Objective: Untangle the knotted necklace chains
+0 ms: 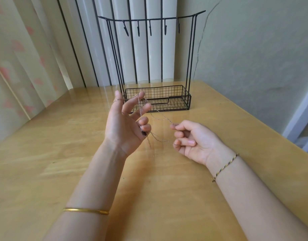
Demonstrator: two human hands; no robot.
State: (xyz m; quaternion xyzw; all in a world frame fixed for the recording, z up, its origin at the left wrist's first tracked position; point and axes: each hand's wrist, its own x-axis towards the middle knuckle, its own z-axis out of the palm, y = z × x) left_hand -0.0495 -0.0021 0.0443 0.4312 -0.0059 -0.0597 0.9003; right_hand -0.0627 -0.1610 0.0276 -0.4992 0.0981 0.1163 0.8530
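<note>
Thin, pale metal necklace chains (160, 119) stretch in the air between my two hands above the wooden table (62, 153). My left hand (127, 124) is raised with its long fingers spread; chain loops run over them, and the thumb and a bent finger pinch a small dark pendant (144, 133). A short chain end dangles below it. My right hand (191, 140) sits lower and to the right, its fingers curled, pinching two strands of chain at the fingertips. The strands cross between the hands; I cannot make out a knot.
A black wire jewellery stand (156, 66) with a basket base (177, 100) and a top bar of several hooks stands at the table's far edge. Behind it are a white radiator, a curtain at the left and a wall at the right.
</note>
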